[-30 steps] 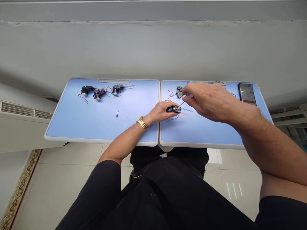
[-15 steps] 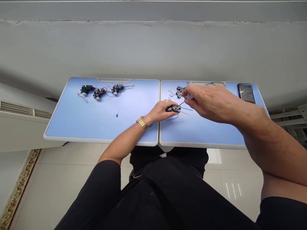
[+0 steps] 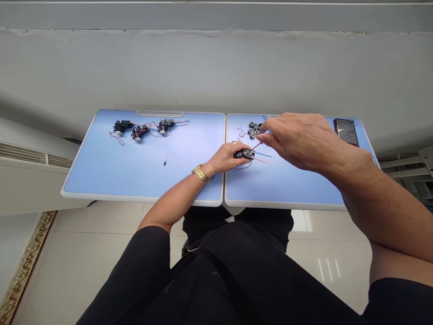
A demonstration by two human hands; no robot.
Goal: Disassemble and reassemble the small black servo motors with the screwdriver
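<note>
My left hand (image 3: 227, 157) is closed around a small black motor unit (image 3: 244, 154) with a round metal part on top. Blue and pink wires stick out of it to the right, and a thin dark red wire hangs below. A screwdriver (image 3: 256, 146) is pinched in my right hand (image 3: 301, 140), its shaft slanting down to the round part of the unit; the fingers cover most of its handle. Just beyond lie several round metal-and-black parts (image 3: 253, 130), partly behind my right fingers, and a scatter of tiny screws (image 3: 241, 133).
Three similar black motor units with wires (image 3: 138, 132) lie at the back of the left blue tabletop (image 3: 111, 176). A small marker-like rod (image 3: 165, 159) rests nearer the middle. A phone (image 3: 347, 132) lies at the far right. A seam divides the two tabletops; a wall stands behind.
My right hand has turned slightly about the screwdriver, its knuckles shifting up and the fingers changing position on the handle. The left hand and the motor unit stay in place.
</note>
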